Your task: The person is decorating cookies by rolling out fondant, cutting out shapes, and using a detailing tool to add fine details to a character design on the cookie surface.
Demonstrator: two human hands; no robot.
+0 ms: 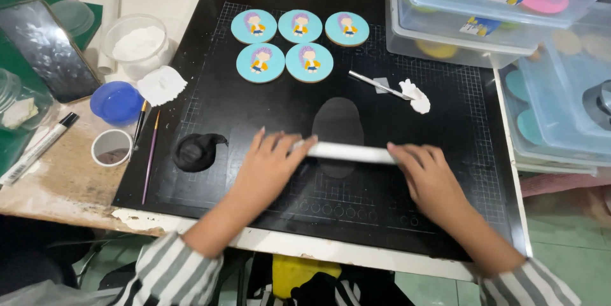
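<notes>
left hand (267,164) and right hand (428,175) cover both ends of the white rolling pin (347,152); pin hides the middle of the black rolled sheet (338,129); figures on the round blue cookies (299,43) too small to tell; contents of the clear plastic bins (509,7) blurred, bins cut off at top and right edge; phone (48,48) cut at left edge; small cup (112,147) contents unclear

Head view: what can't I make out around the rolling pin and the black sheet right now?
- Rolling pin: both ends lie under the left hand and right hand.
- Black sheet: its middle is hidden beneath the pin.
- Stacked clear boxes: cut by the frame edges, contents blurred.
</notes>
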